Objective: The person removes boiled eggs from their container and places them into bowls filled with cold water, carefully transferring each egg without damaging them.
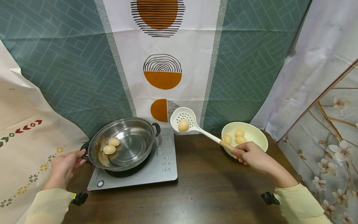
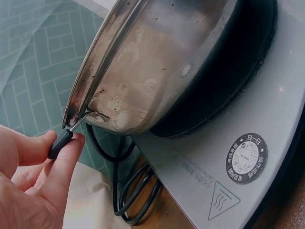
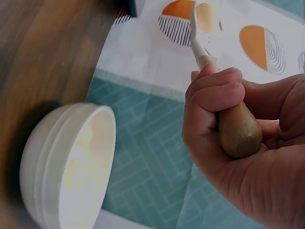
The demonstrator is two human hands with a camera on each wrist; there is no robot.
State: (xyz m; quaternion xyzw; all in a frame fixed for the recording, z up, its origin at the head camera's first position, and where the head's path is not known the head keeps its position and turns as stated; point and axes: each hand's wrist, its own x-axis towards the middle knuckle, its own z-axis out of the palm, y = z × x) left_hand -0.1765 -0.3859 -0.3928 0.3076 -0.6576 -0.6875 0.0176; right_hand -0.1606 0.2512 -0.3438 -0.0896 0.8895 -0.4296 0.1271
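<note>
My right hand (image 1: 253, 155) grips the wooden handle (image 3: 240, 131) of a white slotted skimmer (image 1: 208, 134). One egg (image 1: 183, 125) lies in the skimmer's bowl, held above the table between cooker and bowl. On the left, my left hand (image 1: 65, 165) pinches the black side handle (image 2: 61, 144) of a steel pan (image 1: 134, 166). Two eggs (image 1: 109, 149) rest on the left side inside that pan. Beneath and behind my right hand stands a cream bowl (image 1: 260, 138) holding three eggs (image 1: 239, 133).
The pan is on a silver induction cooker (image 1: 167, 174) at the table's left. A black cord (image 2: 116, 186) loops beside the cooker. Patterned cloth (image 1: 249, 62) hangs behind the brown table (image 1: 195, 186), and a floral panel (image 1: 330, 155) stands at the right.
</note>
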